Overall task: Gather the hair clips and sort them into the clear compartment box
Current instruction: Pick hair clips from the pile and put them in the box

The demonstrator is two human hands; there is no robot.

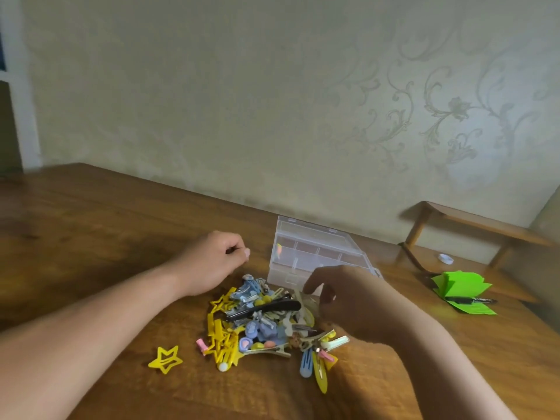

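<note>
Wide bare tabletop (91,231) to the left and along the near edge. Blocking the middle: clip pile (260,325), with clear box (315,253) just behind it. Lone star clip (165,358) apart at near left.

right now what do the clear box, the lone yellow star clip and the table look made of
Clear box: hard transparent plastic, glossy; its dividers show through the walls. Yellow star clip: smooth, flat cut-out, painted metal or plastic, cannot tell which. Table: wood or veneer, brown grain with a soft sheen.
</note>
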